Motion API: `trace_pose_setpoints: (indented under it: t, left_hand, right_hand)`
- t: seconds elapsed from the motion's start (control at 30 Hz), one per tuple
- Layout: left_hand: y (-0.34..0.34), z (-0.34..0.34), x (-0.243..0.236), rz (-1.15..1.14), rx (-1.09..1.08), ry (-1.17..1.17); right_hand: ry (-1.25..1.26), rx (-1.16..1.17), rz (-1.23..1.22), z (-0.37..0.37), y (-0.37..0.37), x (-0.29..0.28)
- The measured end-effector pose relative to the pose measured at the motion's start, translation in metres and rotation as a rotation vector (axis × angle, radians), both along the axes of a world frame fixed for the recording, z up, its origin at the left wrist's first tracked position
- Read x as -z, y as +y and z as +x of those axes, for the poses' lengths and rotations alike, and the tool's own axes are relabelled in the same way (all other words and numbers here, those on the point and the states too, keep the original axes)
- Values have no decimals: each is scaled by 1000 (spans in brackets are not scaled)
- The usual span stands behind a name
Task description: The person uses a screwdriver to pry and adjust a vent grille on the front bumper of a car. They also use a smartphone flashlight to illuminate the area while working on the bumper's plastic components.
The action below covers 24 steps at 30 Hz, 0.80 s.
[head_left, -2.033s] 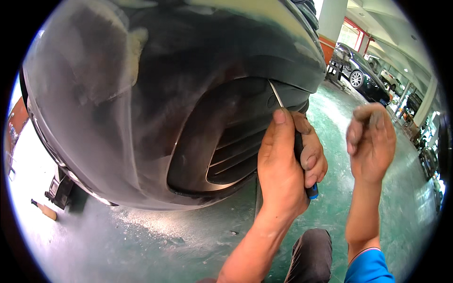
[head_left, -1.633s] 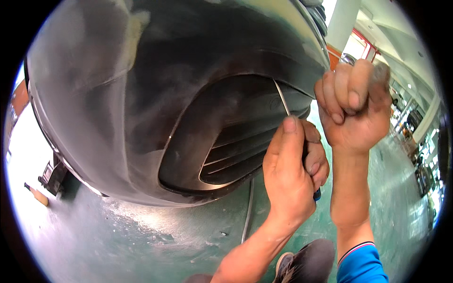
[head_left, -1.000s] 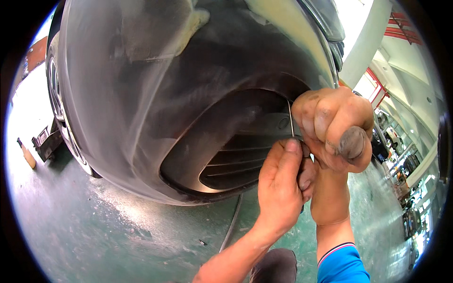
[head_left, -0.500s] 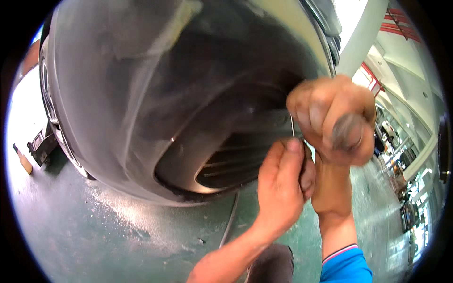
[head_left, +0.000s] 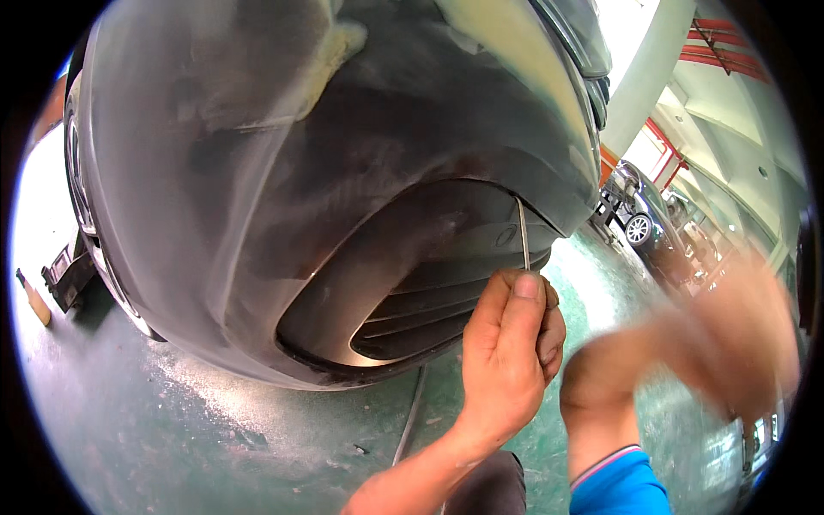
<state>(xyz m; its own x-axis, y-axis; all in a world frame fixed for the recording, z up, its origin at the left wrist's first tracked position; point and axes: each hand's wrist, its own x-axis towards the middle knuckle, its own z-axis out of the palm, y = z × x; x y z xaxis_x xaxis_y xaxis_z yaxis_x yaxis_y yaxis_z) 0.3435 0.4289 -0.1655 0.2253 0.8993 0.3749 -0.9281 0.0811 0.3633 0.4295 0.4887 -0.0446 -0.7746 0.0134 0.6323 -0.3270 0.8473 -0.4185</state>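
A slim, silver, metal-shafted tool (head_left: 523, 236) is pinched between the thumb and bent fingers of the left hand (head_left: 508, 348), its lower end hidden by the grip. The shaft is pointed upward, its tip set at the upper edge of the black, slatted plastic vent (head_left: 429, 287), which is recessed into the dark grey, matt car bumper (head_left: 257, 197). The right hand (head_left: 742, 330) is held well apart, to the right of the tool; it is badly blurred, so whether its fingers are spread or closed cannot be told. Pale yellow patches (head_left: 330, 64) are seen on the bumper, above the green floor (head_left: 283, 463).
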Motion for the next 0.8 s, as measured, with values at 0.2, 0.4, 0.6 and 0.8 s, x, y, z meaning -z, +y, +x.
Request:
trace_pose_setpoints:
  t: [0.2,0.4,0.6,0.8]
  left_hand:
    - [-1,4,2,-29,44,19]
    - [-2,0,-11,-35,-54,124]
    - [10,-4,-2,-31,-460,448]
    - [13,-32,-14,69,-448,842]
  right_hand:
    - [97,41,-8,14,9,6]
    - [450,394,-201,33,-30,24]
    - [181,974,-430,53,-74,93]
    - [186,598,-969,29,-56,115]
